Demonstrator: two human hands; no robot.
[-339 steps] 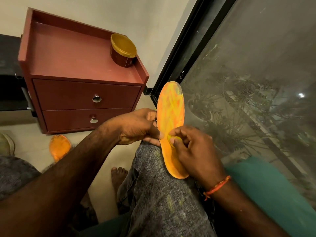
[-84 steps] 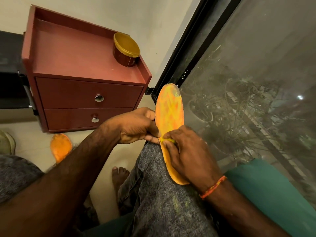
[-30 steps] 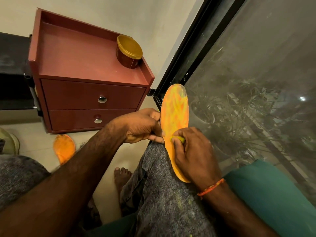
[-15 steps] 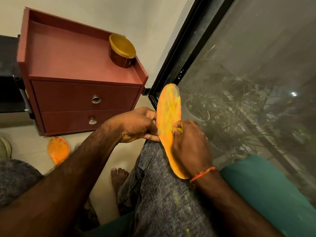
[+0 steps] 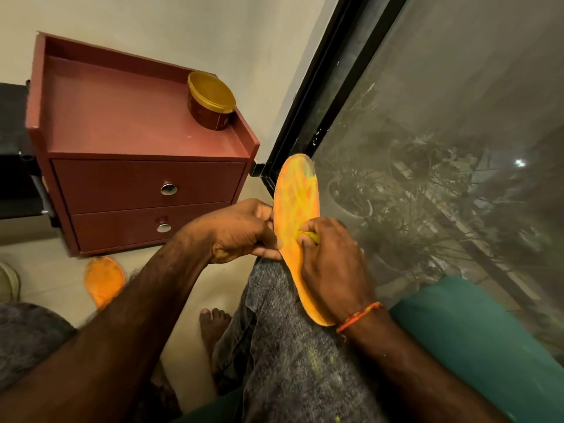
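An orange shoe insole (image 5: pixel 296 193) streaked with yellow stands on my right knee (image 5: pixel 274 288), toe end up. My left hand (image 5: pixel 241 230) grips its left edge at mid-length, thumb on the front face. My right hand (image 5: pixel 332 264) pinches a small yellow-green piece (image 5: pixel 308 235) and presses it against the insole's face near the middle. My right hand and wrist hide the insole's lower half. A second orange insole (image 5: pixel 103 279) lies on the floor at the left.
A red two-drawer cabinet (image 5: pixel 146 166) stands against the wall, with a round tin (image 5: pixel 212 100) with a gold lid at its back right corner. A black-framed glass door (image 5: pixel 427 148) fills the right side. A teal cushion (image 5: pixel 476 337) lies at my right. My bare foot (image 5: pixel 213 325) rests on the floor.
My right hand has slid the yellow-green piece a short way along the insole's face between frames. My left hand keeps the same grip on the edge.
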